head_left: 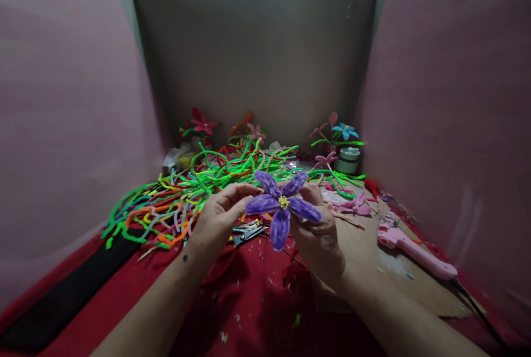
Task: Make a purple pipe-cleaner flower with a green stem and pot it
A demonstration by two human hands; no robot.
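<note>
A purple pipe-cleaner flower [280, 232] with several petals and a yellow centre faces me in mid-air above the red cloth. Behind its right side, my right hand [321, 241] is closed on it; the petals hide most of those fingertips. At the left petal, my left hand [219, 213] has thumb and forefinger brought together on the petal's tip. Dark-handled scissors [249, 235] lie on the cloth beneath the flower. A thin dark wire stem [293, 257] shows below the petals.
A tangled heap of coloured pipe cleaners [232, 171] spreads behind and left. Finished flowers [345, 131] stand at the back near a lidded jar [348, 160]. To the right, a pink glue gun [418, 252] with a cord lies on cardboard [360, 252]. Pink panels [452, 124] flank both sides.
</note>
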